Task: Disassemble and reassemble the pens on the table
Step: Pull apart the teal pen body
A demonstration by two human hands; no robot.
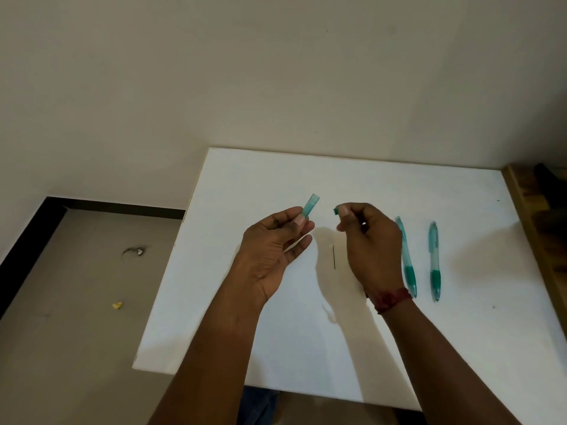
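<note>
Left hand [276, 240] pinches a light, slippery pen barrel [310, 205] low down; right hand [368, 237] pinches a tiny green cap [336, 211].

A white table [276, 332] stood against a plain wall [214, 72]. Left of the grip, the grey floor [76, 302] carried a small silvery scrap [139, 251] and, nearer the viewer, a yellow crumb [117, 305]. A dark skirting [27, 246] edged the floor along the wall. Far right of the grip, a wooden ledge [534, 222] ran beside the table. A red band [391, 299] circled one wrist
</note>
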